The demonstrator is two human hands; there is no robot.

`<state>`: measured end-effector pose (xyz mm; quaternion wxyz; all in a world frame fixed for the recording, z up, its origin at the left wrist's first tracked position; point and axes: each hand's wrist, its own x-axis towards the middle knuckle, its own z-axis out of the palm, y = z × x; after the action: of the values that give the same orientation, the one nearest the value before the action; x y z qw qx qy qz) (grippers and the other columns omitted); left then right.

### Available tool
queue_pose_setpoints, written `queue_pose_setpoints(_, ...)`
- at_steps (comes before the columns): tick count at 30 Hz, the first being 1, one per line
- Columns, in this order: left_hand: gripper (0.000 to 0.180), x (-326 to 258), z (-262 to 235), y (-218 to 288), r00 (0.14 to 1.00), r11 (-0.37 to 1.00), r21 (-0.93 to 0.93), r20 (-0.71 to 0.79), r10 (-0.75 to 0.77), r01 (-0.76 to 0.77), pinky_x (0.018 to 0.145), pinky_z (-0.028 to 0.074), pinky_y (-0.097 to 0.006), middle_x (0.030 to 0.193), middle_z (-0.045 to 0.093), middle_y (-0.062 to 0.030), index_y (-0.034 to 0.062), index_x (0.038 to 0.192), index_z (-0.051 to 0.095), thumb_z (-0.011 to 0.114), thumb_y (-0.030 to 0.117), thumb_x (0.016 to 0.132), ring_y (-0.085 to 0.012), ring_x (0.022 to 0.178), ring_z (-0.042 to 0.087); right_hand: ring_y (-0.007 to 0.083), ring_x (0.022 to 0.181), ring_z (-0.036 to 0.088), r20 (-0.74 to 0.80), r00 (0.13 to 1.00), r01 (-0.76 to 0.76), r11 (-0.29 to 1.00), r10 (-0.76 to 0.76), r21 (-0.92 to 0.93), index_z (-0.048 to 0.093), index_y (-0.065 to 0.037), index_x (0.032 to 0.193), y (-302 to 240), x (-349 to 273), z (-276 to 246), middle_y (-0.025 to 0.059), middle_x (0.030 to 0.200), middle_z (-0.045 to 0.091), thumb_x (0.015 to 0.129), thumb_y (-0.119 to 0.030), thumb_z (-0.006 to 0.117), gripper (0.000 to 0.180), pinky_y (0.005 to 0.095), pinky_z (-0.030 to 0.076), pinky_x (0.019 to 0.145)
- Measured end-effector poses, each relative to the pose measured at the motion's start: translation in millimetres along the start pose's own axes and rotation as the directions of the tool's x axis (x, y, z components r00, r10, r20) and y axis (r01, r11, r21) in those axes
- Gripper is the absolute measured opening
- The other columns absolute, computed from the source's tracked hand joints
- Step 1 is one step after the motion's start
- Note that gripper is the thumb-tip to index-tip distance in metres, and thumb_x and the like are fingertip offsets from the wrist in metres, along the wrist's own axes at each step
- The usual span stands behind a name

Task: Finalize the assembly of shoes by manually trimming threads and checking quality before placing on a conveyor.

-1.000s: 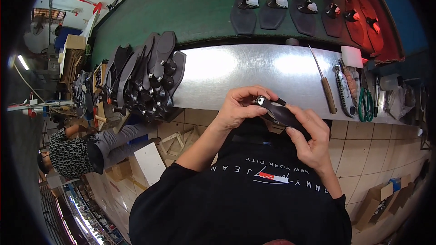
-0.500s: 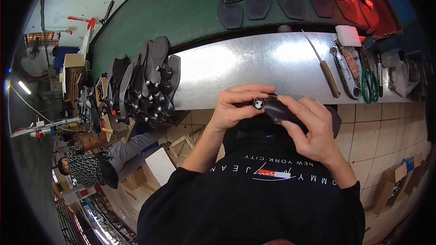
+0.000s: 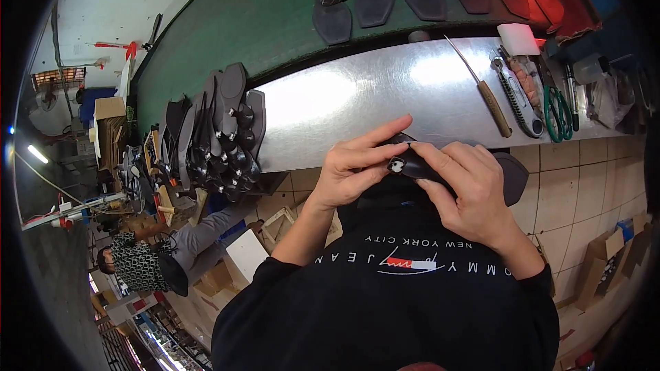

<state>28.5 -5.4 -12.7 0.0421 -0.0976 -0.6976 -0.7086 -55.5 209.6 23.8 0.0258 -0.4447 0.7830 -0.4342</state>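
Black sandal (image 3: pixel 450 168) with small metal ornament, pinched between left hand (image 3: pixel 354 168) and right hand (image 3: pixel 467 189) at near edge of steel bench (image 3: pixel 357 99); sandal stack (image 3: pixel 216 134) left.

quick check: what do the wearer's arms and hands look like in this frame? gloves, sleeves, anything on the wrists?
No gloves: both the left hand and the right hand are bare, with no rings, watch or wristband visible. Both forearms are bare too. The black sleeves of a dark top are pushed up on the left arm toward the elbow, while on the right arm the cuff sits just past the wrist. No cables or markings on either arm.
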Motion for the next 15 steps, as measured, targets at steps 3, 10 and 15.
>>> queue_pose_setpoints(3,0.041,1,2,4,1.0,0.999,0.024,-0.001,-0.022,0.022,0.084,0.051,-0.026,0.138,0.048,-0.0227,-0.0025,0.117,0.064,0.053,-0.011,0.079,-0.0227,0.114,0.059,0.0246,0.068,0.056,0.018,1.0,0.014,1.0,-0.013,-0.026,0.061,-0.007,0.115,-1,0,-1,0.0061,0.076,0.053,0.073,-0.011,0.069,0.043,0.0354,0.041,0.062)
queue_pose_setpoints(10,0.043,-1,16,9,0.96,0.95,-0.182,-0.073,-0.27,0.254,0.083,0.056,-0.027,0.145,0.041,-0.0176,0.0014,0.13,0.054,0.046,-0.008,0.089,-0.0244,0.124,0.05,0.031,0.069,0.06,0.046,0.989,-0.146,0.971,0.14,0.192,0.059,-0.004,0.116,9,-3,8,0.0118,0.08,0.061,0.076,-0.01,0.067,0.041,0.0376,0.046,0.061)
queue_pose_setpoints(15,0.045,0,22,0,0.95,0.941,-0.202,-0.103,-0.296,0.271,0.081,0.058,-0.028,0.146,0.039,-0.0167,0.0018,0.133,0.051,0.042,-0.007,0.09,-0.0243,0.124,0.05,0.0308,0.069,0.06,-0.015,0.98,-0.185,0.935,0.199,0.303,0.064,-0.006,0.104,18,-7,21,0.0104,0.08,0.061,0.075,-0.008,0.067,0.028,0.0369,0.046,0.061)
